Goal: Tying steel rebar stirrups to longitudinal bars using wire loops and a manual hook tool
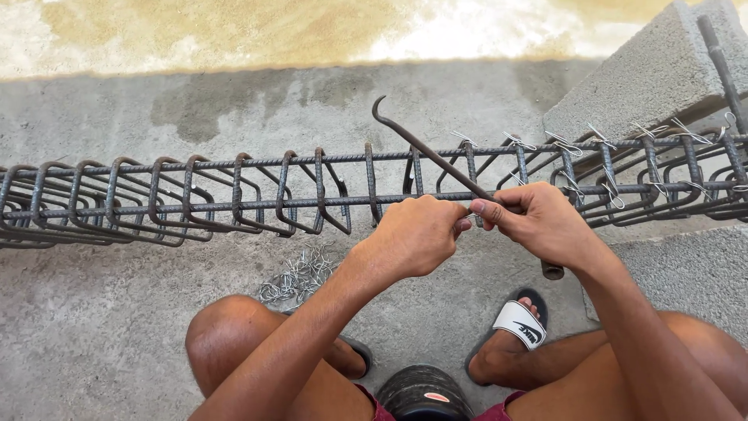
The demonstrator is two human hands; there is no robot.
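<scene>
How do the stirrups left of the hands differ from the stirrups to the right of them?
The left stirrups carry no wire ties and lean crowded together; the right stirrups stand more upright, with silver wire ties twisted at their crossings with the long bars. The left hand and right hand work between them. Both groups are dark bent rebar loops.

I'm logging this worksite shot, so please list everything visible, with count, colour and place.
rebar cage: one, rusty grey, lying across the concrete floor
wire ties: many, silvery, on the cage's right part
loose wire pile: one heap, silvery, on the floor below the cage
hooked tool: one, dark, in the right hand
concrete block: one, grey, top right
sandal: one in full view, black and white, on the right foot
left hand: at the cage bar
right hand: gripping the tool
</scene>
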